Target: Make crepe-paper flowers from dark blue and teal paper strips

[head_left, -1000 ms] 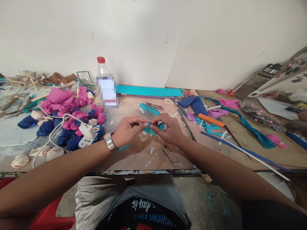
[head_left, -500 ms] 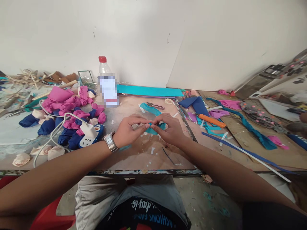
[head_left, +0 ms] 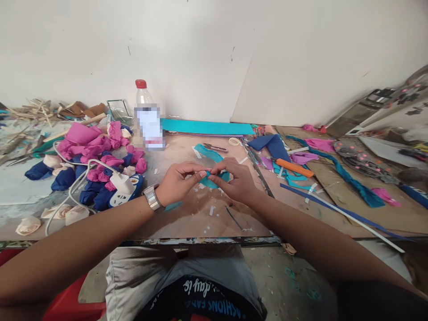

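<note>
A turquoise strip (head_left: 214, 154), of paper or fabric, curves across the table between my hands. Its near end is bunched small at my fingertips. My left hand (head_left: 180, 180), with a metal watch (head_left: 153, 198) on the wrist, pinches this end between thumb and fingers. From the other side my right hand (head_left: 236, 178) pinches the same strip, thumb and forefinger close to the left ones. Part of the strip loops below and behind the right fingers. The exact folds at the fingertips are partly hidden.
Pink and blue rolled flowers (head_left: 88, 147) are heaped at left beside a power strip (head_left: 125, 196) with a white cable. Behind stand a red-capped bottle (head_left: 141, 84) and a phone (head_left: 150, 127). An orange cutter (head_left: 294, 167) and a tape roll (head_left: 234, 141) lie rightward.
The turquoise end at my fingertips looks more bunched, and my fingers have shifted slightly around it. The strip still lies curved behind my hands.
</note>
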The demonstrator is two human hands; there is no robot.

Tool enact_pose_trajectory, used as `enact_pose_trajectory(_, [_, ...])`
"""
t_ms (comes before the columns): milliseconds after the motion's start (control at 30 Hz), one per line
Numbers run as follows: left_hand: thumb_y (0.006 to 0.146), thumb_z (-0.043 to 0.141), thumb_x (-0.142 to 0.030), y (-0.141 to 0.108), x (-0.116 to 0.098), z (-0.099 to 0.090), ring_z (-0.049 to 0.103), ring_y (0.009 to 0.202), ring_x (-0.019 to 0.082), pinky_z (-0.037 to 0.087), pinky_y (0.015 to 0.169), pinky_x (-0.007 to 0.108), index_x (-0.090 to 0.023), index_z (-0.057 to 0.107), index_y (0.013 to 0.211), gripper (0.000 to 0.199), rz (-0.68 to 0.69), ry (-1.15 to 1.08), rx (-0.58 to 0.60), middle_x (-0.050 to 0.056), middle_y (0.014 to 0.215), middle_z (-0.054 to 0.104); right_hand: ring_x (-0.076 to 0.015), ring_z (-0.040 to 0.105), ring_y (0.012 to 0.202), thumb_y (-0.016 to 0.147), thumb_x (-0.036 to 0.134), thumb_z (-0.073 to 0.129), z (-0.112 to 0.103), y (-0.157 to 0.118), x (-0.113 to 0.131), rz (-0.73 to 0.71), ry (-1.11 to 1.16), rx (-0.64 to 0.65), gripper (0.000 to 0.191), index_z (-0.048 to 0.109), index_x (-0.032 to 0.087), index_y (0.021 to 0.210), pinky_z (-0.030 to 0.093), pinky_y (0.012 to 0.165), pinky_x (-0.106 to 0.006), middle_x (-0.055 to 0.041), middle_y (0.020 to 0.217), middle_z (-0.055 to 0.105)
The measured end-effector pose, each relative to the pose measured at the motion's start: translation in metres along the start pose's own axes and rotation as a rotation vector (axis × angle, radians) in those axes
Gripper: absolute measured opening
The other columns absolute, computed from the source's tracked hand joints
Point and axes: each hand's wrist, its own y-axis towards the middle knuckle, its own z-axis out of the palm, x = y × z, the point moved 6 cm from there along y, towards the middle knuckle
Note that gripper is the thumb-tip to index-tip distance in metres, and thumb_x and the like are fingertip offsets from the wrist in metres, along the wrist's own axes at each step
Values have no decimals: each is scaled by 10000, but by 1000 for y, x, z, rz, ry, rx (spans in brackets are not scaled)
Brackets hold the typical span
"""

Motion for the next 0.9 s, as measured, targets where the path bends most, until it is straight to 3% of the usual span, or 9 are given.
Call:
enact_pose_trajectory(200, [882,764,-429,1,7,0,750,936,225,583,847,338,-197,839,984,264,-96,-47,2,86,1031,819,-180,677,788,938,412,718,1,-1,-5,44,-31,-9,193,690,235,866,513,805,-355,-22,830,758])
enact_pose_trajectory(467, [762,860,-467,3,20,-3,713,757,169,550,721,291,-148,776,890,353,-172,-195,-66,80,868,806,-195,716,841,949,417,705,5,1,-6,45,-27,-6,181,766,251,988,539,836,-363,-34,892,794])
enact_pose_trajectory(667, [782,829,-489,3,17,-8,693,823,186,522,711,300,-166,799,877,337,-85,-41,-108,91,943,799,-198,719,801,944,447,699,9,1,-10,60,-16,-17,215,777,247,922,558,803,-367,-39,851,792])
enact_pose_trajectory(900, [756,852,-463,3,11,-11,637,706,153,490,663,288,-186,817,884,308,-64,111,-111,64,862,800,-190,699,757,936,461,707,9,2,-9,78,-30,-30,251,750,232,843,542,768,-350,-36,795,769])
